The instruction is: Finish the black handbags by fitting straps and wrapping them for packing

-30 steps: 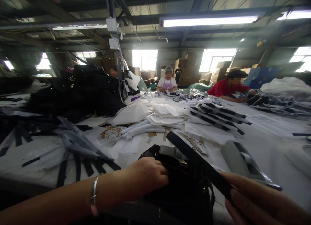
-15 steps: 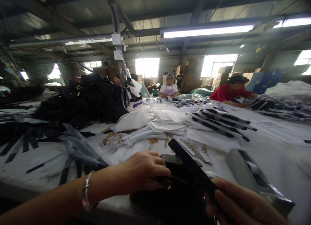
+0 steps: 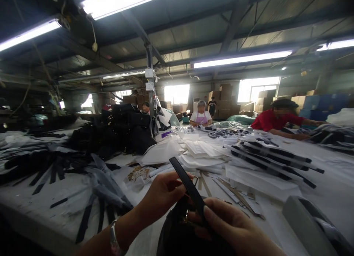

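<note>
One black strap [image 3: 190,187] is slanting up from your right hand [image 3: 232,219] past your left hand [image 3: 163,193]

Your right thumb and fingers are clamping the strap's lower part, and its free end is pointing up and leftward beyond your left fingertips. Your left fingers are bending partly behind the strap; whether they are pinching anything cannot be told. Below both sets of fingers a black fabric item [image 3: 177,232] is sitting, its gold-coloured metal fitting [image 3: 186,216] showing just beside your right fingertips. Dark strips [image 3: 85,219] are lying left of your left fingers, a grey tape dispenser [image 3: 301,219] is standing right of your right fingers, and white sheets [image 3: 196,149] are spreading beyond both
</note>
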A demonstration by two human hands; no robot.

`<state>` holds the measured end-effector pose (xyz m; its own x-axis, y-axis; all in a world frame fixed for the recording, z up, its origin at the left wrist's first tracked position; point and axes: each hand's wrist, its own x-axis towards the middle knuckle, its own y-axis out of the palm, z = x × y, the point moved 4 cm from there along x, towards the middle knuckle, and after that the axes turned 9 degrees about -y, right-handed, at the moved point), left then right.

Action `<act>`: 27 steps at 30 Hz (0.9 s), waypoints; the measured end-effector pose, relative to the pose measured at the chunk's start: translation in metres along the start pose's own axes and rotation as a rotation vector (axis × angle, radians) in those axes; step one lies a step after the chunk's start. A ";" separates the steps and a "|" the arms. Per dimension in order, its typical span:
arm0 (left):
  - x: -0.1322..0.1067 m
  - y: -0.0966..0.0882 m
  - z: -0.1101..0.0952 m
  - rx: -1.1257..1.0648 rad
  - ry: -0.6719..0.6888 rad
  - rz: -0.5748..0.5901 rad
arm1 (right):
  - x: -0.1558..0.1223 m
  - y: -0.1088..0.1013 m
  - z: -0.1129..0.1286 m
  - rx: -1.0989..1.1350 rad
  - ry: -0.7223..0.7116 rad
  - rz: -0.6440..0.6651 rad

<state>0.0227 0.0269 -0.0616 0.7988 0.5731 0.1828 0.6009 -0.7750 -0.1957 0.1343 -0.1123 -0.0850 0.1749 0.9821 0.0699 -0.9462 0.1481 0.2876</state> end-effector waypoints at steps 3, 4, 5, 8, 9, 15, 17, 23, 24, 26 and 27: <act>0.000 0.002 -0.001 -0.031 0.036 -0.006 | 0.010 0.001 -0.001 0.045 -0.004 -0.010; 0.000 0.002 -0.001 -0.041 0.037 0.002 | 0.012 0.001 -0.002 0.057 -0.003 -0.015; 0.000 0.002 -0.001 -0.054 0.034 0.019 | 0.013 0.001 -0.002 0.067 0.002 -0.016; 0.001 0.000 -0.002 -0.086 0.047 0.086 | 0.014 -0.001 -0.002 0.076 0.004 -0.038; 0.001 -0.001 -0.003 -0.088 0.058 0.103 | 0.013 -0.002 -0.002 0.077 -0.005 -0.051; 0.007 -0.010 -0.004 -0.013 0.057 0.190 | 0.013 -0.004 0.005 0.064 -0.037 -0.137; 0.010 -0.011 -0.006 -0.022 0.032 0.255 | 0.014 -0.004 0.006 0.056 -0.021 -0.137; 0.016 -0.015 -0.015 0.161 0.037 0.241 | 0.012 -0.016 0.002 0.042 -0.085 -0.132; 0.017 -0.017 -0.013 0.153 0.024 0.213 | 0.009 -0.019 -0.002 0.034 -0.080 -0.119; 0.016 -0.019 -0.007 0.076 -0.009 0.157 | 0.002 -0.025 -0.013 0.039 -0.046 -0.110; 0.015 -0.019 -0.003 0.018 -0.021 0.133 | -0.002 -0.028 -0.020 0.055 -0.020 -0.120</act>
<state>0.0228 0.0493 -0.0520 0.8719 0.4711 0.1339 0.4897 -0.8397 -0.2346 0.1552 -0.1159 -0.1123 0.2915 0.9552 0.0508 -0.9020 0.2568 0.3470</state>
